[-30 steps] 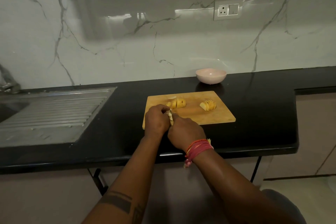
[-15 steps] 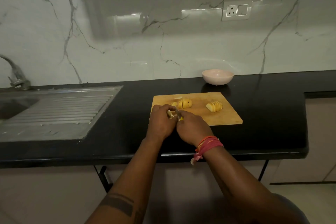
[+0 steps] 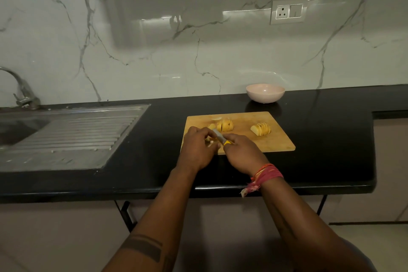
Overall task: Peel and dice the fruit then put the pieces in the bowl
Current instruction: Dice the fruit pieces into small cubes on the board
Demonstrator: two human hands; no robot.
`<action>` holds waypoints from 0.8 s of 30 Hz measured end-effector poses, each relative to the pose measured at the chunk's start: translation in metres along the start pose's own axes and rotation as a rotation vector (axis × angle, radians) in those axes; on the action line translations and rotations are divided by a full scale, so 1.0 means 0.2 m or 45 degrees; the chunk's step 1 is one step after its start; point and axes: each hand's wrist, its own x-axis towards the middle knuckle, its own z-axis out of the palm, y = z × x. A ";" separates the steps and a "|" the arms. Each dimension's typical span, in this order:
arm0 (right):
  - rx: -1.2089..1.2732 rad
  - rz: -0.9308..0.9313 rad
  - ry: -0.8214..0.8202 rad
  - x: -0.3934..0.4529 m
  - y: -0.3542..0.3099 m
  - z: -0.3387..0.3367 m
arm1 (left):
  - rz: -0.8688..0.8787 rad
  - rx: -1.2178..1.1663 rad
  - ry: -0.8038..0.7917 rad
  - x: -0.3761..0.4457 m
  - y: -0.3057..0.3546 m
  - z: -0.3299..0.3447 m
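A wooden cutting board (image 3: 278, 139) lies on the black counter. Two sliced yellow fruit pieces rest on it: one at the back left (image 3: 225, 126), one to the right (image 3: 261, 128). My left hand (image 3: 197, 149) holds a small pale fruit piece (image 3: 209, 142) at the board's near left corner. My right hand (image 3: 241, 152) grips a knife with a yellow handle (image 3: 220, 137), its blade lying against that piece. An empty pink bowl (image 3: 265, 93) stands behind the board near the wall.
A steel sink with a ribbed draining board (image 3: 72, 137) fills the left side, with a tap (image 3: 22, 93) at the far left. The black counter (image 3: 331, 139) ends in a front edge close to my wrists. A wall socket (image 3: 288, 11) sits above.
The view has shifted a little, so the tap now shows. My hands stay together at the board's near left corner; the knife blade now lies slanted over the small piece.
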 end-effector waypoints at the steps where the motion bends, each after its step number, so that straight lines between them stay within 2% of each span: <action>1: -0.011 0.005 -0.007 0.00 0.00 0.00 | -0.013 0.044 0.030 0.01 0.00 0.00; 6: -0.039 0.035 -0.005 -0.01 -0.01 0.00 | -0.096 0.238 0.206 0.05 -0.01 0.01; 10: -0.147 0.076 0.025 0.02 -0.04 0.02 | -0.158 0.221 0.270 0.08 -0.02 0.02; 15: -0.268 0.033 -0.031 0.01 -0.06 0.04 | -0.175 0.187 0.277 0.09 -0.04 0.02; 21: -0.238 0.041 0.036 0.00 -0.05 0.02 | -0.188 0.181 0.290 0.09 -0.03 0.02; 24: -0.260 0.012 -0.010 0.00 -0.06 0.03 | -0.167 0.191 0.293 0.08 -0.03 0.02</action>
